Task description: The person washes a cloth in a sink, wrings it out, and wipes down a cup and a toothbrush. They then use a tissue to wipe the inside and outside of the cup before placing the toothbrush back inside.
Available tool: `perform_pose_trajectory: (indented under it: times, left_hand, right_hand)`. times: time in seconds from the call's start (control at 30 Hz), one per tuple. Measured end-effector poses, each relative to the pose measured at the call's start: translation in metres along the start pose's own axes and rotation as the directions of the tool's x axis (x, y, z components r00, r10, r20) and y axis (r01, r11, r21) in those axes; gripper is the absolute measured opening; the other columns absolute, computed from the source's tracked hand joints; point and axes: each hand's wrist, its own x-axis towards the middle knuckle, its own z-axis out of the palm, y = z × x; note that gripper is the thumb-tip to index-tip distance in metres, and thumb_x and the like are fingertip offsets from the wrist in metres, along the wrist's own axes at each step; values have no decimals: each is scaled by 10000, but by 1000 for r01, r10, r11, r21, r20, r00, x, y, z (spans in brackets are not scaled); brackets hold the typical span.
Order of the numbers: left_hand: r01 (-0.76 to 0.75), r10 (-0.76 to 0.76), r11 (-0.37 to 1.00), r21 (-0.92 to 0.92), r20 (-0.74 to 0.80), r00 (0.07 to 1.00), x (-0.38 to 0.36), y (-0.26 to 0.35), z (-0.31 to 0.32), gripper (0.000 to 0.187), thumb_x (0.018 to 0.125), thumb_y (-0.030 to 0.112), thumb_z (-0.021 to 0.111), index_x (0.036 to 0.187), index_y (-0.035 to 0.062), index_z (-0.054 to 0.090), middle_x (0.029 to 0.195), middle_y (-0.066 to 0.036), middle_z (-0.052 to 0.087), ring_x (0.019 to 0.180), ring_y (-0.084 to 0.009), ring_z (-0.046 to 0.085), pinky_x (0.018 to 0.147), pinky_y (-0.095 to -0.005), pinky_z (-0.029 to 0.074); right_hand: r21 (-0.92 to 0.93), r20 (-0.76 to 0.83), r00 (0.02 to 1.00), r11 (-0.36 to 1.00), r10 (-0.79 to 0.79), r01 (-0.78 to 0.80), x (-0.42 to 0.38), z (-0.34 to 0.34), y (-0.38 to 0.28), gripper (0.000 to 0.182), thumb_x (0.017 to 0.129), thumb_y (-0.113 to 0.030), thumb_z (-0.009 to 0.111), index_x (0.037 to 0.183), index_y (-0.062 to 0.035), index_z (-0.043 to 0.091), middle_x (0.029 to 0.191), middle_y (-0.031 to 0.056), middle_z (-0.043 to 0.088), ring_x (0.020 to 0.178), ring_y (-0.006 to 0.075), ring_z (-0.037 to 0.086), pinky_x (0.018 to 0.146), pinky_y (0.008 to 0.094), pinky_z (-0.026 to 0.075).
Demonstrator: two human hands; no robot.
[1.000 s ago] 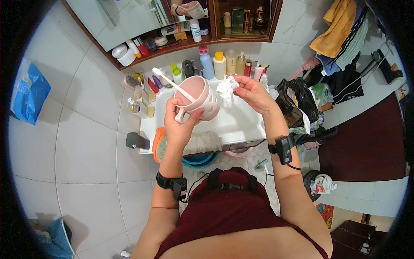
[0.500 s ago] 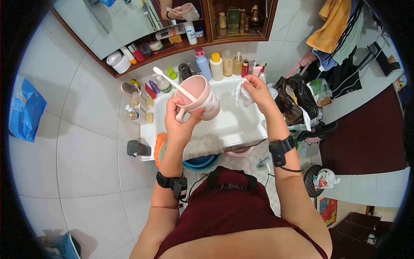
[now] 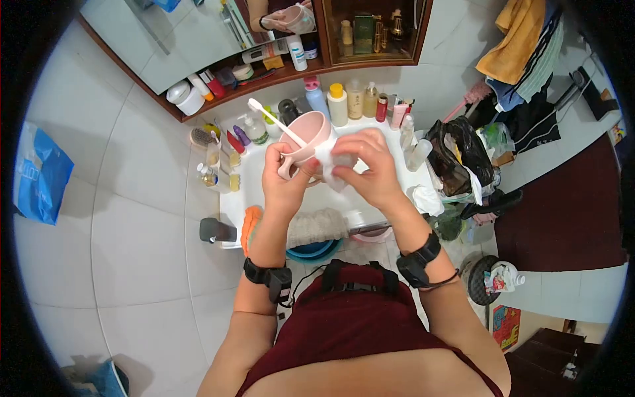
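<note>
A pink cup is tilted over the white sink, with a white toothbrush standing inside it. My left hand is closed round the cup at its handle side. Against the cup's right side, my right hand presses a white tissue, its fingers bent around it. The tissue covers part of the cup's outer wall.
Bottles, one with a yellow cap, line the sink's back edge. Above them is a mirror cabinet. A black bag stands at the right, a grey cloth lies on the front rim, and a dark cup is at the left.
My right hand has moved left with the tissue, from the sink's right side onto the cup. The view has shifted slightly, and my left hand still holds the cup.
</note>
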Motion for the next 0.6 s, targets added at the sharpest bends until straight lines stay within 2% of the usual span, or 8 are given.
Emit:
perform_pose_trajectory:
  times: [0.03, 0.13, 0.17, 0.27, 0.37, 0.43, 0.47, 0.6]
  left_hand:
    - [-14, 14, 1000, 17, 15, 1000, -1, 1, 3, 345, 787, 123, 713, 957, 93, 415, 884, -12, 518, 786, -77, 497, 631, -208, 443]
    - [134, -135, 990, -30, -3, 991, -8, 4, 15, 297, 809, 93, 672, 960, 79, 416, 863, -19, 512, 790, -80, 488, 643, -219, 427]
    - [-37, 39, 973, 228, -6, 999, -9, -10, 13, 275, 799, 52, 641, 953, 61, 414, 886, -59, 502, 775, -128, 506, 675, -259, 435]
    - [-140, 134, 912, 386, 42, 990, -13, -3, 25, 284, 769, 33, 637, 941, 50, 412, 916, -99, 479, 790, -196, 521, 698, -293, 439]
    - [-180, 156, 900, 398, 92, 983, -16, 1, 27, 297, 752, 57, 665, 916, 53, 417, 1084, -150, 484, 876, -237, 530, 750, -308, 439]
    - [-219, 167, 884, 414, 158, 973, -20, 7, 27, 305, 746, 68, 679, 910, 60, 422, 1154, -165, 474, 919, -247, 532, 777, -312, 436]
    - [-220, 155, 894, 391, 189, 970, -20, 10, 25, 311, 742, 77, 688, 907, 63, 424, 1190, -171, 464, 940, -254, 532, 790, -313, 433]
    - [-124, 44, 966, 225, 332, 942, -18, 21, 22, 342, 737, 130, 723, 908, 78, 432, 1228, -156, 465, 992, -260, 524, 839, -300, 416]
  right_hand:
    - [40, -9, 998, 997, 69, -69, 3, 2, -3, 440, 742, -104, 641, 1154, -30, 505, 1132, 151, 518, 1043, 324, 491, 915, 405, 376]
    - [181, -195, 970, 978, 143, -107, 10, 19, -11, 507, 762, -128, 610, 1234, -17, 463, 1189, 208, 456, 1087, 368, 454, 945, 408, 356]
    - [93, -207, 958, 979, 198, -182, 9, 24, -14, 535, 794, -155, 565, 1293, -24, 421, 1240, 227, 400, 1123, 385, 421, 955, 414, 349]
    - [64, -398, 883, 967, 250, -246, 6, 40, -8, 490, 816, -177, 513, 1258, 20, 435, 1192, 235, 437, 1084, 383, 455, 937, 406, 364]
    - [210, -332, 866, 924, 374, -318, 13, 30, -1, 428, 844, -209, 478, 1185, 49, 480, 1134, 210, 504, 1029, 328, 516, 883, 378, 408]
    - [538, 48, 678, 553, 733, -636, 23, 11, 1, 386, 860, -224, 467, 1133, 46, 508, 1097, 182, 543, 991, 283, 545, 846, 365, 429]
    - [605, 275, 534, 288, 799, -743, 28, 1, 6, 370, 868, -232, 461, 1106, 44, 522, 1078, 168, 562, 973, 261, 560, 828, 359, 440]
    - [751, 605, 586, -139, 539, -646, 22, -14, 32, 449, 879, -394, 504, 1110, -12, 555, 1142, 145, 564, 1093, 221, 523, 960, 338, 386]
